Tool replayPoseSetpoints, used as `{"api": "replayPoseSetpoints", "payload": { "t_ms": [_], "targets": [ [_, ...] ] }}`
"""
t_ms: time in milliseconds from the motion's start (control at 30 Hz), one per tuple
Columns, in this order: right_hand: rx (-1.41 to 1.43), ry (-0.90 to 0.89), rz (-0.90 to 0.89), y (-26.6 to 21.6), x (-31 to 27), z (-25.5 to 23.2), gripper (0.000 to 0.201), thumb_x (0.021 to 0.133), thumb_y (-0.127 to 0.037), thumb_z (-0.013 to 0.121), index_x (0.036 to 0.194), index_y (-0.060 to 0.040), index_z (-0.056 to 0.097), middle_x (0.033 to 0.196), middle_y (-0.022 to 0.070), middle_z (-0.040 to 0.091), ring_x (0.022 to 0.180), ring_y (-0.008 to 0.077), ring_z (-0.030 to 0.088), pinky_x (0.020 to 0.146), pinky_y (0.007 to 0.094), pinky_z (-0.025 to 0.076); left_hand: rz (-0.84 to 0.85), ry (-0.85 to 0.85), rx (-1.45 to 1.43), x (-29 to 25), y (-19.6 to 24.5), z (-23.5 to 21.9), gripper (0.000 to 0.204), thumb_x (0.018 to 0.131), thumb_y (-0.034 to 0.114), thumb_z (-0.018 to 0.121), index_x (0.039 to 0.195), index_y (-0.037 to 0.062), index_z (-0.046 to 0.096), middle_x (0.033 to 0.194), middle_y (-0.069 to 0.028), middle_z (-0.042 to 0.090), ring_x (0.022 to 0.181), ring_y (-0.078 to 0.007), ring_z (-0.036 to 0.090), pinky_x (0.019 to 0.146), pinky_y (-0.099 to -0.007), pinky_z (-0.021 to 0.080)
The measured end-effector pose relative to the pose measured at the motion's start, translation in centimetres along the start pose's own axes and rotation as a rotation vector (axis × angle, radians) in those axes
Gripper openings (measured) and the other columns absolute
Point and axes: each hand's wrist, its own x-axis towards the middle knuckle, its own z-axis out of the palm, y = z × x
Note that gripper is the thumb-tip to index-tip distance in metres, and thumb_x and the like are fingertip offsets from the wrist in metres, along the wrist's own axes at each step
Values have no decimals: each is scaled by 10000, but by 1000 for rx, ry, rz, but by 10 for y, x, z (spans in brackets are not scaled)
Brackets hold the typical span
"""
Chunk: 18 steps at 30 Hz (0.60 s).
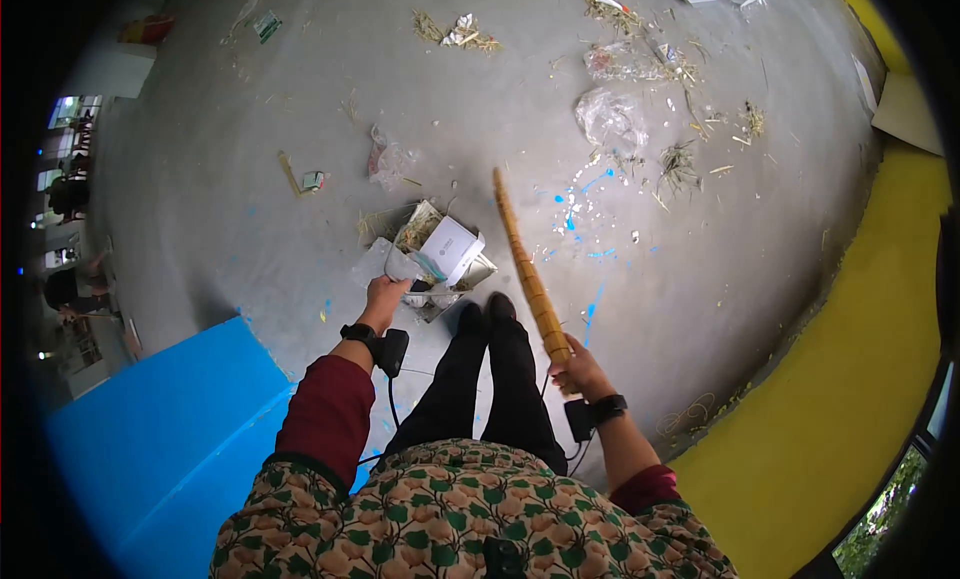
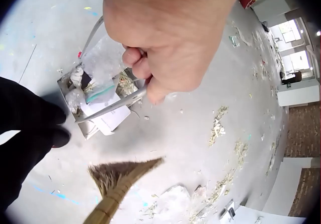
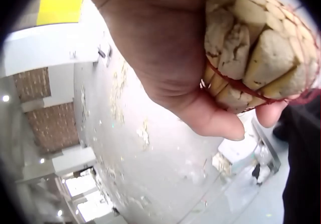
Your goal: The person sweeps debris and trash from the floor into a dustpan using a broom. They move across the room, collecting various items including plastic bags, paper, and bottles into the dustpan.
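My left hand (image 1: pixel 384 301) grips the handle of a metal dustpan (image 2: pixel 64 89) that is full of litter: a white box (image 1: pixel 451 249), clear plastic and straw. In the left wrist view the fingers of my left hand (image 2: pixel 163 38) curl round the thin metal handle (image 2: pixel 118 105) above the pan. My right hand (image 1: pixel 582 371) holds a straw broom (image 1: pixel 533 289) by its bound end, the broom pointing forward over the floor. Up close in the right wrist view, my right hand (image 3: pixel 165 58) wraps round the broom's butt end (image 3: pixel 256 53), tied with red cord.
Straw and paper scraps (image 1: pixel 462 34), plastic bags (image 1: pixel 612 119) and blue paint spots lie scattered on the grey floor (image 1: pixel 330 109). A blue block (image 1: pixel 170 409) stands at left and a yellow one (image 1: pixel 850 319) at right. My shoes (image 1: pixel 500 307) are just right of the dustpan.
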Motion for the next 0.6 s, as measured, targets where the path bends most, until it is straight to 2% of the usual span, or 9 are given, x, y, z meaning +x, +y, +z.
{"api": "replayPoseSetpoints", "payload": {
  "t_ms": [100, 167, 267, 333, 400, 500, 533, 600],
  "targets": [
    [123, 188, -46, 23, -20, -57, 732, 545, 66, 546, 1198, -124, 274, 586, 65, 475, 425, 171, 486, 376, 284, 396, 36, -28, 41, 3, -6, -3, 150, 687, 134, 583, 781, 21, 554, 735, -11, 545, 673, -97, 475, 627, -245, 374],
    [193, 329, -86, 33, -22, -89, 491, 562, 43, 519, 1019, -93, 399, 567, 46, 449, 423, 161, 474, 370, 276, 401, 30, -50, 35, 4, -10, -4, 143, 689, 130, 580, 779, 22, 554, 730, -7, 541, 668, -93, 471, 626, -241, 371],
    [411, 289, -31, 44, 11, -139, 250, 588, 3, 496, 822, -43, 420, 512, 54, 440, 384, 173, 469, 325, 284, 399, 56, -69, 46, 12, -16, -11, 124, 692, 124, 577, 767, 27, 553, 714, 0, 533, 655, -88, 462, 621, -235, 366],
    [434, 329, 74, 44, 49, -138, 207, 586, -18, 510, 774, -21, 424, 512, 57, 447, 385, 172, 475, 330, 290, 406, 78, -84, 75, 13, -18, -13, 114, 694, 122, 576, 757, 30, 553, 704, 3, 528, 648, -85, 457, 617, -234, 363],
    [213, 330, -50, 40, 77, -81, 179, 583, -30, 527, 730, -12, 426, 531, 69, 464, 394, 180, 486, 335, 299, 412, 55, -66, 168, 13, -12, -12, 95, 690, 115, 574, 735, 33, 552, 686, 7, 521, 638, -82, 446, 610, -236, 358],
    [-11, 287, -26, 44, 81, 21, 421, 534, 56, 567, 892, -19, 360, 569, 99, 492, 395, 196, 504, 335, 300, 421, 78, -65, 177, 18, -8, -9, 84, 685, 112, 568, 721, 38, 548, 667, 2, 513, 632, -91, 441, 603, -246, 354],
    [-36, 191, -46, 56, 89, 43, 431, 534, 50, 575, 905, -9, 365, 581, 104, 495, 393, 195, 507, 331, 295, 420, 77, -42, 230, 17, -8, -9, 85, 684, 114, 565, 720, 39, 547, 663, -1, 511, 633, -96, 441, 604, -253, 353],
    [-2, -36, -23, 35, 60, 73, 420, 547, 74, 550, 922, -17, 384, 584, 75, 470, 382, 179, 482, 337, 284, 412, 81, -47, 220, 12, 2, -7, 89, 683, 119, 565, 717, 39, 545, 662, -4, 509, 633, -100, 440, 608, -259, 352]
  ]
}}
